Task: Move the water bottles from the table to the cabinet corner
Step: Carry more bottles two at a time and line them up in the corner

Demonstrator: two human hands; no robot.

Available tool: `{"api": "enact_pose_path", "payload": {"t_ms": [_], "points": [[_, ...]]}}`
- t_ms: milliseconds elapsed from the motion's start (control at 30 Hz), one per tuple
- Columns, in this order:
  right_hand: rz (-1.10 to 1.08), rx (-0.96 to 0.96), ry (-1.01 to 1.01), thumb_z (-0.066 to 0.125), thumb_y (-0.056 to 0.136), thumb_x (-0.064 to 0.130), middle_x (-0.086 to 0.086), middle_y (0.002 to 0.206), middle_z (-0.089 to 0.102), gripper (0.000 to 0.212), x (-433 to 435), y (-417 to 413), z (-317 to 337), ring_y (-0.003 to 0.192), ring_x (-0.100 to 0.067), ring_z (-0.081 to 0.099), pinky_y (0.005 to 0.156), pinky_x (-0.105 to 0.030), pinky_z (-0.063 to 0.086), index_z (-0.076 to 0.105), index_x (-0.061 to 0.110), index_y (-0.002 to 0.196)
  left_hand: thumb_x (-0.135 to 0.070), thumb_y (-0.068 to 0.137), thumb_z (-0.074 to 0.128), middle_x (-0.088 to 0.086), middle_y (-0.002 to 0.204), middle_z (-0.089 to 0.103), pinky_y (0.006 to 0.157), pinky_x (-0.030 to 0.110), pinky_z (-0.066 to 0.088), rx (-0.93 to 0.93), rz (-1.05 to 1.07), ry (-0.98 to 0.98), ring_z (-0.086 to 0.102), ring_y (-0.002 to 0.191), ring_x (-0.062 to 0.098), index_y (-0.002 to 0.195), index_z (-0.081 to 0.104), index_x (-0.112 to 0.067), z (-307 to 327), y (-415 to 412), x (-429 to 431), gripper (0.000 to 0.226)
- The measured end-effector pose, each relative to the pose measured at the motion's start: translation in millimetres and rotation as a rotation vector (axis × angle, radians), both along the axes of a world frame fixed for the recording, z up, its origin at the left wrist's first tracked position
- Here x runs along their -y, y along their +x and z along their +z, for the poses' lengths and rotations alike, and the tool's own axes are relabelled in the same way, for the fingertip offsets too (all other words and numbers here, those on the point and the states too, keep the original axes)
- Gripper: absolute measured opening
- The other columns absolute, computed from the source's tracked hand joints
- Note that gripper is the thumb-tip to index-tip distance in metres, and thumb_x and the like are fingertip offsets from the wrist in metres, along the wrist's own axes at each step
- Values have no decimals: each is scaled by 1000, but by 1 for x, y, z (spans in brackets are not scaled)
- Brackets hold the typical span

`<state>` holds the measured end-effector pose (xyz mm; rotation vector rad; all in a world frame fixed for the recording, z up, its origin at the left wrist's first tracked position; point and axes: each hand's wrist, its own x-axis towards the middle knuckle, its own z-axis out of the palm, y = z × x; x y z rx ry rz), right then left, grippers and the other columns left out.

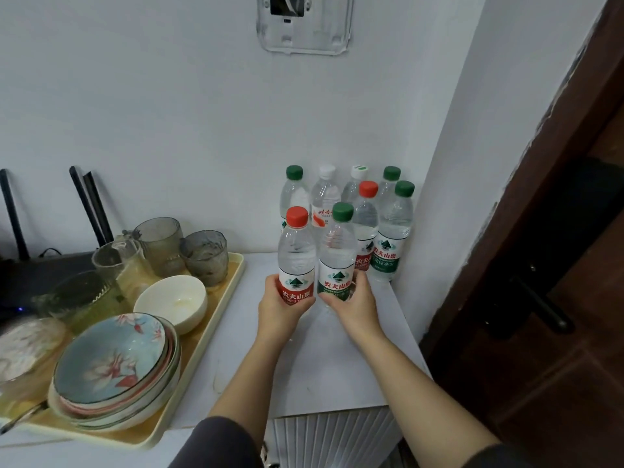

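Two upright bottles are held side by side, touching: the red-capped bottle [296, 255] is gripped low on its label by the left hand [282, 307], the green-capped bottle [337, 255] likewise by the right hand [354, 304]. Both hands are closed around them. Just beyond, six bottles [393, 231] are packed into the corner of the white worktop [337, 359]. Free room lies in front of that cluster; the tray [216, 319] borders the left.

red-capped bottle [296, 261], green-capped bottle [336, 258], blue floral plate [111, 358].
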<state>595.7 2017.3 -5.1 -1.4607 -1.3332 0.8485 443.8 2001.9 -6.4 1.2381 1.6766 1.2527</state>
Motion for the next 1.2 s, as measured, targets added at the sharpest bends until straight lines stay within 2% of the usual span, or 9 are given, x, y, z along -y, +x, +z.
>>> {"api": "enact_pose_path", "payload": {"t_ms": [100,200,300,400,467,633,833,1033,1200], "points": [[-5,135,36,87,70,23,-4,128,47,71,-2,-3,3,120,-20,52,104,-32,43,54,15,133,-21,65,88,-3,106,53,80,25,47,-89,27,6,56,92,12,114,54,-21,2,-2,-8,60],[-34,176,58,88,69,22,-7,131,51,71,-10,-7,7,120,-21,53,99,-27,42,56,13,131,-24,67,87,-1,107,46,84,26,41,-142,39,-27,49,92,12,119,56,-18,7,-3,-23,61],[-127,182,52,90,67,23,-5,112,58,56,-17,-12,8,100,-23,60,79,-31,47,54,11,109,-27,66,88,-1,108,53,85,30,45,-170,49,-23,55,97,16,118,57,-17,8,-3,-36,61],[-190,237,72,87,71,24,0,89,55,46,-23,-15,5,77,-19,54,61,-28,36,46,15,90,-27,64,89,-2,108,64,75,28,48,-128,96,-1,61,94,14,108,56,-21,8,0,-42,55],[-187,271,85,84,75,25,1,75,52,41,-26,-16,2,68,-18,48,55,-28,30,45,14,80,-28,63,89,-6,103,65,67,21,42,-102,126,9,60,86,9,101,53,-27,9,2,-44,52],[-173,330,35,79,81,30,1,61,52,40,-35,-19,2,60,-19,45,47,-26,27,46,14,65,-27,66,88,-5,101,66,70,25,42,-114,151,8,57,84,10,96,52,-29,12,3,-55,47],[-174,375,-26,75,85,32,-1,64,55,38,-46,-23,6,63,-22,47,57,-29,30,45,15,68,-27,67,88,0,107,67,75,28,45,-156,147,5,60,92,14,106,59,-20,11,2,-61,49],[-179,404,-39,74,86,32,1,63,53,38,-47,-23,6,62,-21,46,55,-29,28,44,15,68,-24,69,86,3,110,67,79,32,48,-174,147,3,63,100,21,111,60,-15,11,4,-61,50],[-165,411,-61,74,85,33,-3,68,63,36,-50,-23,8,65,-22,52,55,-29,31,47,15,69,-23,72,84,7,112,64,87,39,52,-194,130,-1,63,103,24,116,59,-13,11,6,-63,52]]}}
